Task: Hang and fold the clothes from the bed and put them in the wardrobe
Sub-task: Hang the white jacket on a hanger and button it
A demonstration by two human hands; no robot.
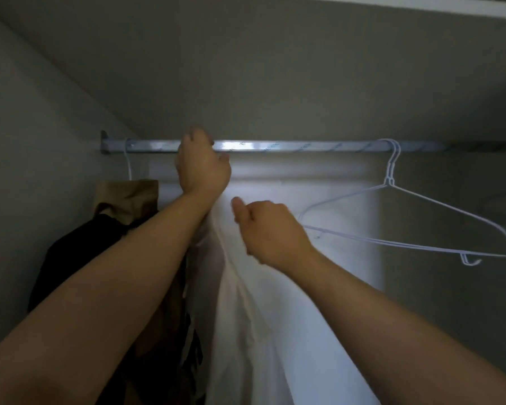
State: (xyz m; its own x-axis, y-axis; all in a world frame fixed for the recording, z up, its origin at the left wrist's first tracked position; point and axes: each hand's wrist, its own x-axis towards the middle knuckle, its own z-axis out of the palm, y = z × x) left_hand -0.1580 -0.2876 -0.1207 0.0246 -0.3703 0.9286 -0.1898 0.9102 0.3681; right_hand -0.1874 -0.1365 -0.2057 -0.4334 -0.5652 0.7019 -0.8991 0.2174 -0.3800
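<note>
I am looking into the wardrobe at its metal rail (275, 146). My left hand (200, 165) is raised to the rail with its fingers curled over it; the hanger top it may hold is hidden behind the hand. A white garment (254, 331) hangs straight down below that hand. My right hand (268, 230) is closed on the upper edge of the white garment, thumb up. At the left end of the rail hang a tan garment (129, 197) and a dark garment (79, 258) on a white hanger.
Two empty white wire hangers (415, 220) hang on the rail at the right. The wardrobe's left wall (27, 171) stands close to the dark garment. A shelf edge (421, 4) runs across the top right.
</note>
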